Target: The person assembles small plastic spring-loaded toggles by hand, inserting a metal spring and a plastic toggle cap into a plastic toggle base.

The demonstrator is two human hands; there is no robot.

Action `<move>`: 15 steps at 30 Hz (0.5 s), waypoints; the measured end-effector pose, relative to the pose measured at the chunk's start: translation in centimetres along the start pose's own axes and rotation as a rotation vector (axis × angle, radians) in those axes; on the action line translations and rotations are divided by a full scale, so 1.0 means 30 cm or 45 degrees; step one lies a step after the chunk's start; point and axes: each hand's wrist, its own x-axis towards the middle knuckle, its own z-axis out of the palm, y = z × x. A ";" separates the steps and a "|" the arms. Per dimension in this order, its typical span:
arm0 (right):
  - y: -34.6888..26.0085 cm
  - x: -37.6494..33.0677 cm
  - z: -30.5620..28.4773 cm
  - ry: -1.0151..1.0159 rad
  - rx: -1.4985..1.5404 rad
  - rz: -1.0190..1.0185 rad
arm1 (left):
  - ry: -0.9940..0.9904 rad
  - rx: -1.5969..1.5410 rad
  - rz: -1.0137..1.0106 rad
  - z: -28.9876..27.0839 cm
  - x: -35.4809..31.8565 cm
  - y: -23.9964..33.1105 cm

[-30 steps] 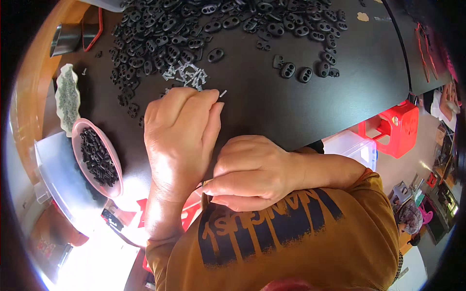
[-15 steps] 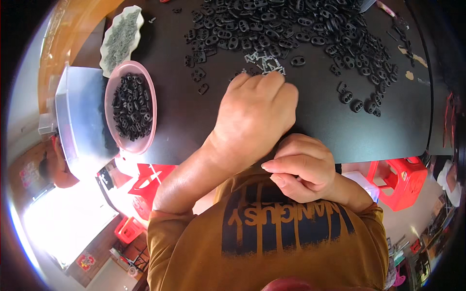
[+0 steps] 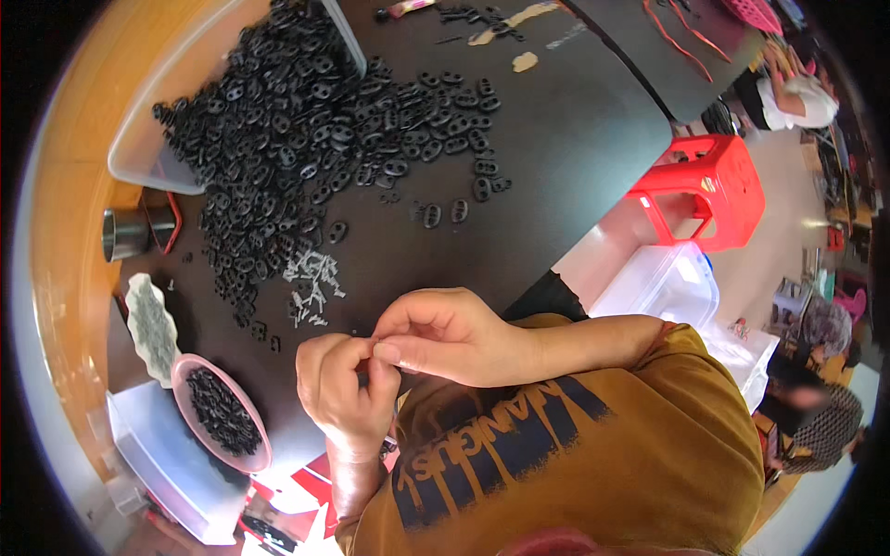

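My left hand (image 3: 345,389) and my right hand (image 3: 443,335) meet at the table's near edge, in front of my chest. The fingertips of both are pinched together and touching. Whatever lies between them is too small or too hidden to make out. Just beyond the hands is a small scatter of short silvery screw-like pieces (image 3: 313,283). Beside and behind it spreads a big heap of black oval plastic pieces with two holes (image 3: 278,157). A few of these pieces lie apart to the right of the heap.
At left stand a pink bowl (image 3: 263,443) of small black parts, a scalloped white dish (image 3: 139,301) of grey bits, and a clear bin (image 3: 153,463). A large clear tub (image 3: 139,167) lies behind the heap. Right of the table are a red stool (image 3: 732,190) and people.
My view has swung, so the table appears turned and the heap sits further left. The hands, apart before with the left one over the silvery pieces, are now together at the fingertips.
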 end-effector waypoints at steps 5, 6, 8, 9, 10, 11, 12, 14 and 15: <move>-0.029 -0.009 -0.029 -0.032 0.369 0.397 | -0.039 0.116 0.087 0.015 -0.006 0.013; -0.029 -0.009 -0.036 -0.052 0.370 0.434 | -0.008 0.071 0.133 0.018 -0.008 0.013; -0.045 -0.007 -0.055 -0.098 0.400 0.490 | 0.012 0.040 0.164 0.021 -0.014 0.013; -0.053 -0.005 -0.064 -0.134 0.413 0.538 | 0.013 -0.058 0.145 0.022 -0.016 0.015; -0.060 -0.001 -0.069 -0.143 0.428 0.549 | 0.015 -0.156 0.126 0.022 -0.019 0.017; -0.070 0.003 -0.078 -0.182 0.427 0.574 | 0.006 -0.147 0.115 0.024 -0.021 0.020; -0.072 0.003 -0.085 -0.221 0.426 0.598 | -0.003 -0.230 0.072 0.023 -0.022 0.022; -0.050 -0.013 -0.078 -0.190 0.446 0.525 | -0.022 -0.491 -0.029 0.022 -0.012 0.017; -0.045 -0.019 -0.079 -0.153 0.451 0.444 | -0.030 -0.491 -0.028 0.017 0.003 0.015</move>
